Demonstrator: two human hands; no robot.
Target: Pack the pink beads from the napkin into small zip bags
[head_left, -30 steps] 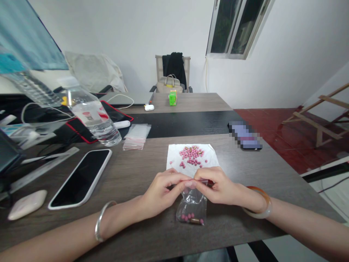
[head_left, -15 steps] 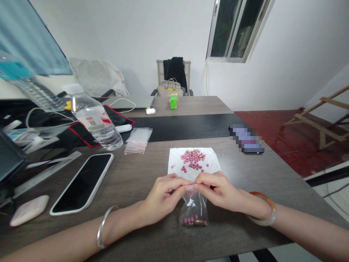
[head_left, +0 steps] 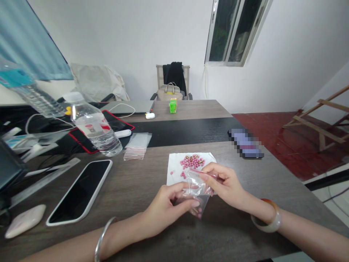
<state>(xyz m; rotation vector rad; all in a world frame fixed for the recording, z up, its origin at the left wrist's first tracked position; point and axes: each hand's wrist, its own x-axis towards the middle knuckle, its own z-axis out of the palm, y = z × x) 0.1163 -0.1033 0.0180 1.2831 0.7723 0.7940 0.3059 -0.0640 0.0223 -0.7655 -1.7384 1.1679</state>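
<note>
Bag: small clear bag with pink pills, held tilted above table near front edge.
Left hand: fingers pinched on bag's lower end.
Right hand: fingers pinched on bag's top.
Paper: loose pills piled on it, just behind hands.

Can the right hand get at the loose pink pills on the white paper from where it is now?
Probably yes. The right hand lies at the near edge of the white paper, nothing between it and the pink pills. But its fingers pinch the small plastic bag, shared with the left hand.
</note>
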